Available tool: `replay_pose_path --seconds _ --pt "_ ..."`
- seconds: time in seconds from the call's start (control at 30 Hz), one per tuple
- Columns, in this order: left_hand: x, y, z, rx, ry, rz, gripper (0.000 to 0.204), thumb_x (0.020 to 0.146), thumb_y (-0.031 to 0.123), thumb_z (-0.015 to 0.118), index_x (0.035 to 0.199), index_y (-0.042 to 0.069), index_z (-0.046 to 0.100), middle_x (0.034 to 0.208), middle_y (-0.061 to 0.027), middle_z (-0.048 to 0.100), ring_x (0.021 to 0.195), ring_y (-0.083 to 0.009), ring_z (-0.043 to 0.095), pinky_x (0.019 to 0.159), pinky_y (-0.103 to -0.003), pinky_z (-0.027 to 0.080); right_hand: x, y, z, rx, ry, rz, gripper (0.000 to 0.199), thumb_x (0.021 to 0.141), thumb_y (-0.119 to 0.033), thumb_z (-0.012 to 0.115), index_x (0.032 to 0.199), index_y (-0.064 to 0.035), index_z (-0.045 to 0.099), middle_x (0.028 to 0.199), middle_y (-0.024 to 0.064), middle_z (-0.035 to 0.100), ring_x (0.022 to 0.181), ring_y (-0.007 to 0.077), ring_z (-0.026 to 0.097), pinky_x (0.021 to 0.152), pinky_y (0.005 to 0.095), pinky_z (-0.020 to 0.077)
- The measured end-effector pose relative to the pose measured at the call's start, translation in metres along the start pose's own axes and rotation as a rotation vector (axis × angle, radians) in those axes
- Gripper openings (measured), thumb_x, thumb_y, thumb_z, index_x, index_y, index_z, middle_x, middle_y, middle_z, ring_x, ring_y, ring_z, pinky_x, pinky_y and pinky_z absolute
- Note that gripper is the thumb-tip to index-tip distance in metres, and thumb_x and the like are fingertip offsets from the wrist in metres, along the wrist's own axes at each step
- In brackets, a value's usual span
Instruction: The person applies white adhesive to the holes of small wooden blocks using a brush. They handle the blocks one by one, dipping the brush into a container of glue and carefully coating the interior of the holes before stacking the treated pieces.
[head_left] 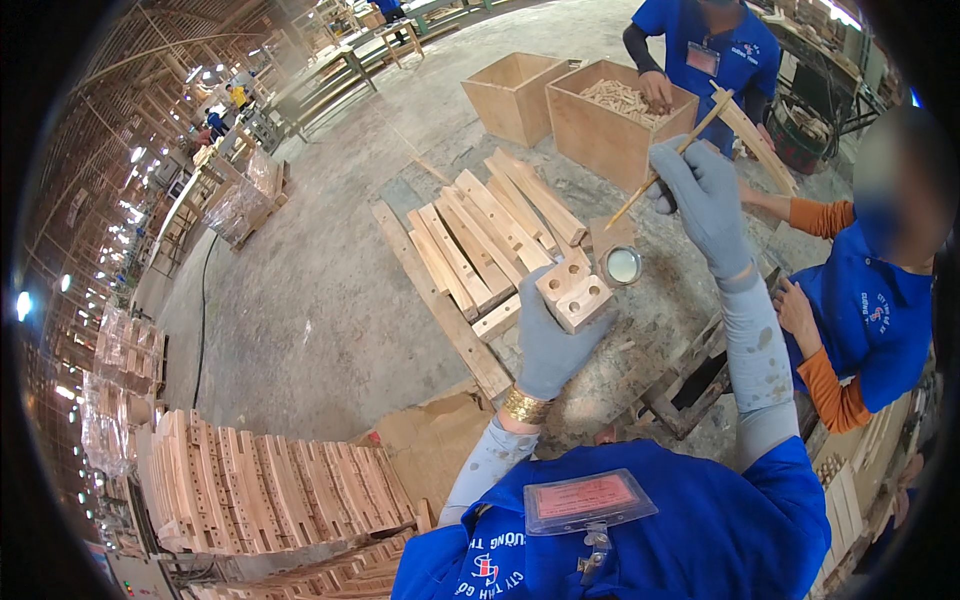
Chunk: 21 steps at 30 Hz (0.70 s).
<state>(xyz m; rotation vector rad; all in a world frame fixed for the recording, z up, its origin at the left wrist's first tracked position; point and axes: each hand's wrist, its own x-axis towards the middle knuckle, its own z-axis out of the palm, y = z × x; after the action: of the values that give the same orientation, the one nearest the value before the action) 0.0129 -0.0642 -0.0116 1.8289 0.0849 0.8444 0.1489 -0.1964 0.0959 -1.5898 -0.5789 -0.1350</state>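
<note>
My left hand point(558, 350), in a grey glove, is closed around two drilled wooden pieces point(578, 298) held side by side, their ends with round holes facing up. In my gloved right hand point(705, 200) is a thin wooden stick point(655, 180), gripped between the fingers and slanting down to the left. Its lower tip is above and near a round cup of white liquid point(623, 265), which looks like glue. Just left of the cup, several long wooden pieces point(485, 225) lie side by side on a board, some with holes along them.
Beyond the cup stand two plywood boxes point(515, 95), the right one holding small wooden dowels point(620, 100) that a co-worker reaches into. Another co-worker in orange sleeves point(835, 385) is close on my right. Stacked drilled wood point(275, 480) sits at lower left beside cardboard point(430, 440).
</note>
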Motion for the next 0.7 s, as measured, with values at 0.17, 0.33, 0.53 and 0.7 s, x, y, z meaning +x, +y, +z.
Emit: replay_pose_path --seconds 0.17,0.33,0.53,0.7 --pt "0.001 -0.006 -0.001 -0.026 0.026 -0.069 0.075 0.059 0.012 0.083 0.116 0.004 0.034 0.105 -0.0102 0.049 0.093 -0.0168 0.055 0.077 -0.029 0.05 0.01 0.154 -0.019 -0.369 -0.044 0.032 0.032 0.086 -0.03 0.057 0.077 0.0 0.06 0.061 0.0111 0.058 0.055 0.02 0.058 0.052 0.0315 0.0435" --pt "0.006 -0.006 -0.001 0.003 -0.003 -0.071 0.075 0.059 0.011 0.082 0.116 0.004 0.034 0.107 -0.0094 0.048 0.096 -0.0168 0.053 0.08 -0.03 0.049 -0.013 0.268 -0.012 -0.674 -0.087 0.051 0.035 0.085 -0.035 0.053 0.076 -0.0017 0.059 0.071 0.0216 0.058 0.067 0.039 0.056 0.059 0.0425 0.0428" --pt "0.006 -0.01 0.003 0.014 -0.006 -0.087 0.075 0.057 0.012 0.082 0.115 0.004 0.035 0.108 -0.0085 0.047 0.098 -0.0174 0.051 0.083 -0.031 0.048 -0.033 0.302 -0.007 -0.585 -0.097 0.181 0.035 0.085 -0.034 0.053 0.074 -0.0017 0.058 0.073 0.0198 0.059 0.069 0.0381 0.056 0.06 0.045 0.0418" --pt "0.005 -0.012 0.003 0.029 0.005 -0.021 0.078 0.059 0.013 0.084 0.117 0.004 0.033 0.103 -0.0086 0.049 0.089 -0.0164 0.053 0.077 -0.029 0.049 -0.048 0.285 -0.01 -0.615 -0.003 -0.006 0.024 0.084 -0.025 0.056 0.076 -0.0031 0.061 0.072 0.0189 0.059 0.069 0.0355 0.057 0.057 0.042 0.0417"
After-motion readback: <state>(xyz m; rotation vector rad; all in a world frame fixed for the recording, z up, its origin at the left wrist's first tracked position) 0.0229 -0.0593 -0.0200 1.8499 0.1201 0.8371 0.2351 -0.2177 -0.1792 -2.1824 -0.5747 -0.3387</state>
